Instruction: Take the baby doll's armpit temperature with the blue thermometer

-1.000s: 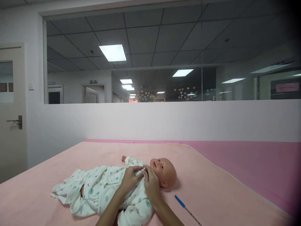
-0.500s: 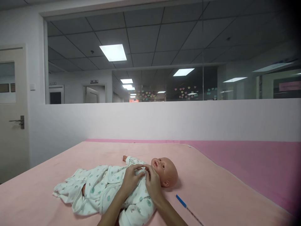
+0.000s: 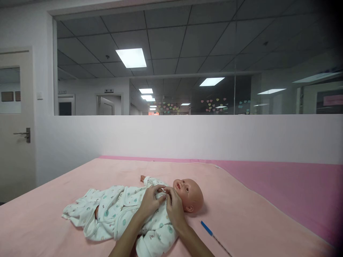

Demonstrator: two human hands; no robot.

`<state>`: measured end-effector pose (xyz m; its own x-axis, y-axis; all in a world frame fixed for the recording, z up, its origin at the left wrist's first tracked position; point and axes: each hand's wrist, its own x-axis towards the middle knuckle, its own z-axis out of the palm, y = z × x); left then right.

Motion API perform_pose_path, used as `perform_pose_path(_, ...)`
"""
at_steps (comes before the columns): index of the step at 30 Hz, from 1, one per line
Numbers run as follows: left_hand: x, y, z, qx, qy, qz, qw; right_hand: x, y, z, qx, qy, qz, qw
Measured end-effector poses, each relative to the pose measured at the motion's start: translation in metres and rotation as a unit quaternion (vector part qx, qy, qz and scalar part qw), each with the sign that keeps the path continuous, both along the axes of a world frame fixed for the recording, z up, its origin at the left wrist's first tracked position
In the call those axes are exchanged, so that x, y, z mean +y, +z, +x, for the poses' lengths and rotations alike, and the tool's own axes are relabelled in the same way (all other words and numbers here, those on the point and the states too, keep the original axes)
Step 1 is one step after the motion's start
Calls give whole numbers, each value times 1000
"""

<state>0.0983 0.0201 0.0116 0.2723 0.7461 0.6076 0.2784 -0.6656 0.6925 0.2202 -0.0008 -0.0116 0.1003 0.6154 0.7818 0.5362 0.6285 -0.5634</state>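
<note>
Pinching the romper collar with left hand and right hand side by side under its chin, we find the doll lying crosswise on the worktop, head right, legs left.

Your left hand and right hand hide the neckline of the white printed romper; the thin blue-capped pen runs off the bottom edge.

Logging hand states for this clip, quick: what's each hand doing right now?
Left hand: closed, pinching the doll's garment at the neck.
Right hand: closed, pinching it there too.
</note>
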Motion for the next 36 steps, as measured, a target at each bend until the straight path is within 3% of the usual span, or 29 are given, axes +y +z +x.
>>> perform_pose_path(11, 0, 3, -4, 2, -48, -16, 999, 8, -7, 0, 25, -68, 2, 997)
perform_pose_path(16, 4, 7, -26, -24, 7, -28, 999, 8, -8, 0, -44, -104, 33, 993)
perform_pose_path(18, 6, 6, -36, -31, 25, -39, 998, 7, -7, 1, -78, -99, 41, 991)
perform_pose_path(22, 6, -1, -49, -9, -2, -61, 998, -1, -1, -2, -137, -68, 52, 987)
perform_pose_path(28, -1, -8, -54, 12, -11, -59, 998, -11, 8, -15, -252, -48, 63, 965)
perform_pose_path(36, -5, -5, -52, 38, 3, -35, 999, -14, 10, -16, -230, -60, 14, 971)
